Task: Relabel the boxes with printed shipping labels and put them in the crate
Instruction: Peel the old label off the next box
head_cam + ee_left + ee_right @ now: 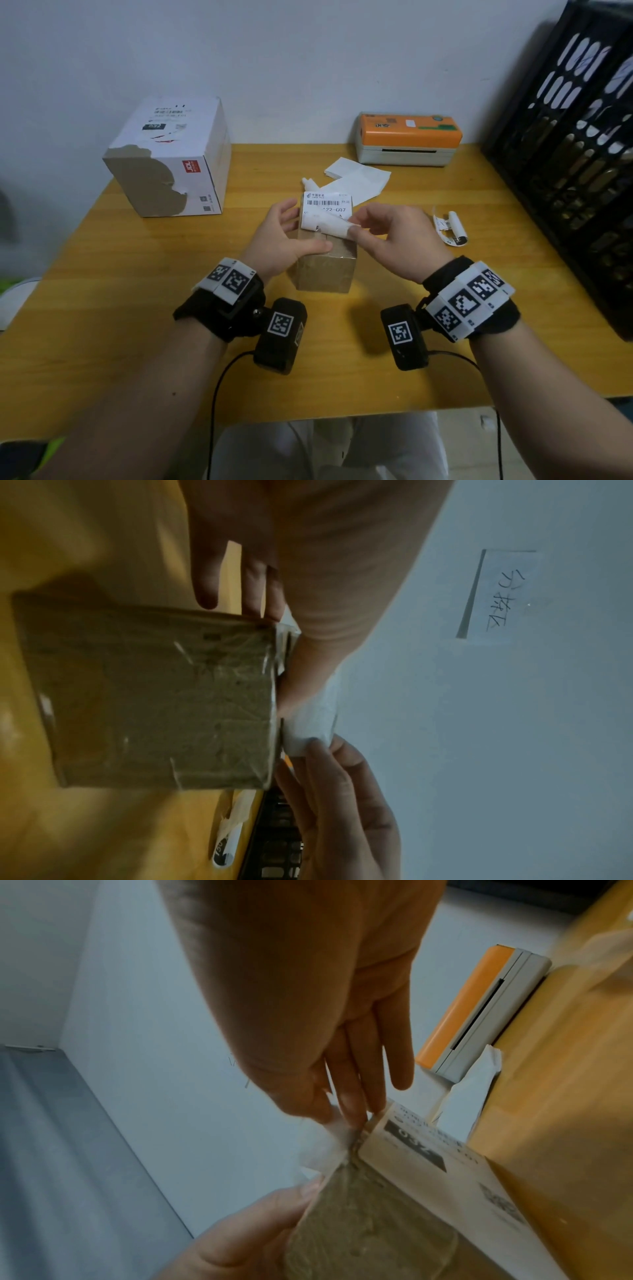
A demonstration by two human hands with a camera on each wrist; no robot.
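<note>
A small brown cardboard box (325, 270) stands on the yellow table (137, 308) in front of me. A white printed shipping label (329, 204) lies on its top, its near edge curled up. My left hand (301, 233) holds the box from the left, thumb on top. My right hand (356, 228) pinches the label's curled edge. The left wrist view shows the box side (154, 696) and the pinched label (308, 723); the right wrist view shows the pinch (346, 1115). The black crate (575, 154) stands at the right.
A larger white box (171, 161) with a torn face stands at the back left. An orange-topped label printer (407, 138) sits by the wall, with white backing sheets (356, 178) in front of it. A curled peeled label (450, 228) lies right of my hands.
</note>
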